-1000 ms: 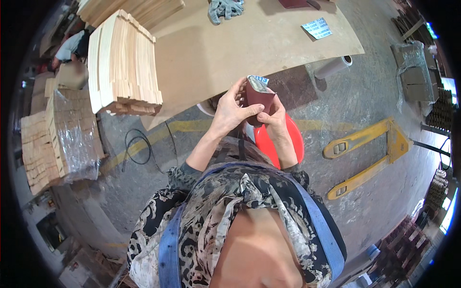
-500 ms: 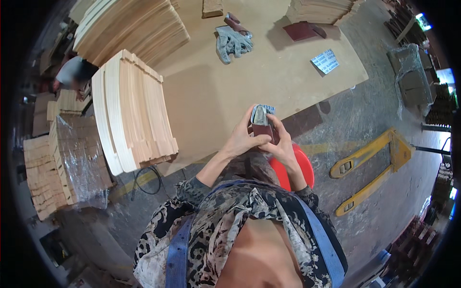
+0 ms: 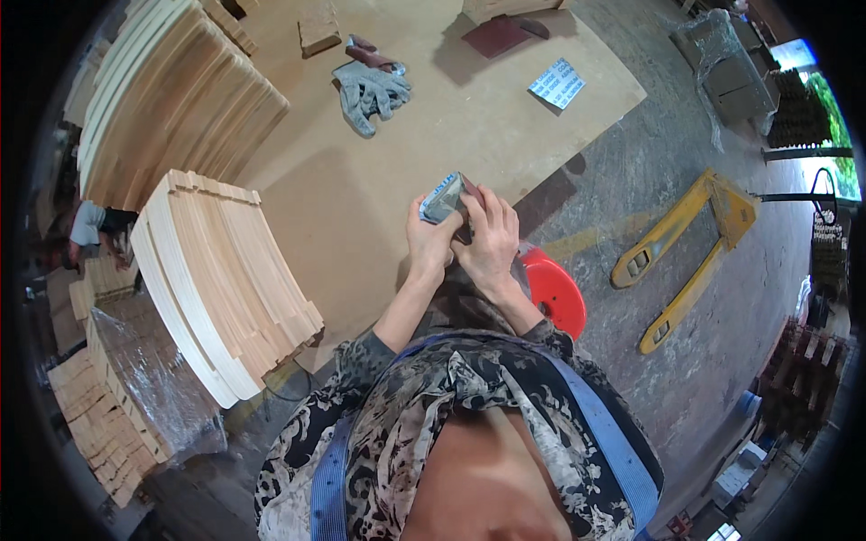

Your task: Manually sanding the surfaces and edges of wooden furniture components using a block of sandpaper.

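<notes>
Both my hands are in front of me over the near edge of the board-topped table point(image 3: 347, 180). Between them is a piece of sandpaper point(image 3: 441, 202), folded or wrapped round a greyish pad, with a printed pale back and a dark red grit side. My left hand point(image 3: 428, 240) grips its left side, fingers closed. My right hand point(image 3: 490, 242) is closed on its right side, fingers bent over the red face. A grey work glove point(image 3: 372, 92) lies farther back, a rolled dark red piece point(image 3: 374, 54) beside it. A flat sandpaper sheet point(image 3: 557, 84) rests to the right.
Stacked curved wooden slats point(image 3: 230, 284) stand at the left, a taller stack point(image 3: 180, 108) behind. A small wood block point(image 3: 318, 32) lies at the back. Right of me are a red round stool or bucket point(image 3: 557, 293) and a yellow pallet jack point(image 3: 690, 257). A person point(image 3: 90, 225) is far left.
My right hand has moved up over the sandpaper, and the wrapped piece has turned and tilted left. The view has shifted, so the table items appear farther left.
</notes>
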Motion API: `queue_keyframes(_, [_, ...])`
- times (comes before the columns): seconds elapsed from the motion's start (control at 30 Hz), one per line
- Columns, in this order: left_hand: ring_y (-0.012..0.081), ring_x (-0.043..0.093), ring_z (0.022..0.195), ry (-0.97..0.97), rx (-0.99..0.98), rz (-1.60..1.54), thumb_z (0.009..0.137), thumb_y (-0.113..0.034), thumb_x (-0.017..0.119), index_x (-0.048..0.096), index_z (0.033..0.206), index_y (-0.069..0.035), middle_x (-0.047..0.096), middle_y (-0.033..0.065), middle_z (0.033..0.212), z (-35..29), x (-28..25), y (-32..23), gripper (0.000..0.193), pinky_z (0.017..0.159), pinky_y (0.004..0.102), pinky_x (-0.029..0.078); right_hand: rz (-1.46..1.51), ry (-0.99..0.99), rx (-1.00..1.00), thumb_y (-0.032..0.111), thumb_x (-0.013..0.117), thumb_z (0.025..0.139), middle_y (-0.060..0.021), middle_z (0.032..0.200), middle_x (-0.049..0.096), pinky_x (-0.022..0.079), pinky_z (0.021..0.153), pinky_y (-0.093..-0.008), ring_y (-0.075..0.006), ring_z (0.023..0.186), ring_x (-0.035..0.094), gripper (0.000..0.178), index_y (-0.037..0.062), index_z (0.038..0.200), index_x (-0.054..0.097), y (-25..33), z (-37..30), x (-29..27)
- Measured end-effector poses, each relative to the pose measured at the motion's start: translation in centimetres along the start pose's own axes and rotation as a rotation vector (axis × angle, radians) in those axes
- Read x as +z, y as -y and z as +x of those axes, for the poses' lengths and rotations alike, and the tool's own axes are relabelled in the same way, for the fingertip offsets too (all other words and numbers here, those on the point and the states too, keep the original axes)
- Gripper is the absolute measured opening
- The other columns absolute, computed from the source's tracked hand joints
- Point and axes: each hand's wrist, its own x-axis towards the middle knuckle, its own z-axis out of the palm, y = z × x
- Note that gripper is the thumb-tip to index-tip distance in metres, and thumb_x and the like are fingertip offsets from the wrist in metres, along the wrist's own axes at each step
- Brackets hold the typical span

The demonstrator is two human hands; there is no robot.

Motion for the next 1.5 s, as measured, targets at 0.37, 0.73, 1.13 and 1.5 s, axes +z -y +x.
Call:
queue_keyframes(0.37, [0.0121, 0.059, 0.072, -0.024, 0.068, -0.063, 0.069, -0.002, 0.075, 0.057, 0.092, 0.000, 0.061, 0.0046, 0.083, 4.2, 0.5, 0.7, 0.030, 0.064, 0.0248, 0.049, 0.076, 0.112, 0.029, 0.009, 0.079, 0.051, -0.0154, 0.114, 0.055, 0.043, 0.089, -0.0416, -0.0342, 0.104, 0.053, 0.081, 0.0014, 0.124, 0.044, -1.7, 3.7, 1.5])
queue_keyframes(0.73, [0.0132, 0.058, 0.077, -0.269, -0.028, -0.058, 0.068, 0.001, 0.073, 0.055, 0.096, -0.002, 0.061, 0.0049, 0.088, 12.1, 9.1, 4.4, 0.034, 0.069, 0.0269, 0.048, -0.006, 0.456, -0.073, 0.022, 0.080, 0.052, -0.0149, 0.107, 0.053, 0.036, 0.092, -0.0429, -0.0308, 0.106, 0.050, 0.076, 0.0022, 0.117, 0.046, -12.6, 12.2, 3.2])
queue_keyframes(1.13, [0.0181, 0.057, 0.099, -0.195, -0.071, 0.018, 0.088, -0.016, 0.059, 0.048, 0.122, 0.001, 0.059, 0.0119, 0.111, 16.2, 19.8, 4.2, 0.040, 0.083, 0.0282, 0.047, 0.352, 0.759, -0.067, 0.024, 0.076, 0.067, -0.0186, 0.121, 0.053, 0.047, 0.087, -0.0391, -0.0339, 0.105, 0.055, 0.076, 0.0044, 0.132, 0.042, -26.9, 21.2, 1.9])
queue_keyframes(1.5, [0.0330, 0.051, 0.112, -1.175, 0.394, 1.211, 0.080, -0.010, 0.058, 0.053, 0.117, -0.005, 0.055, 0.0177, 0.118, 2.9, 2.0, -4.9, 0.038, 0.095, 0.0413, 0.040, 0.053, 0.807, -0.462, 0.029, 0.073, 0.069, -0.0227, 0.125, 0.046, 0.040, 0.090, -0.0451, -0.0380, 0.107, 0.047, 0.077, -0.0033, 0.131, 0.040, -32.4, 19.1, 3.8])
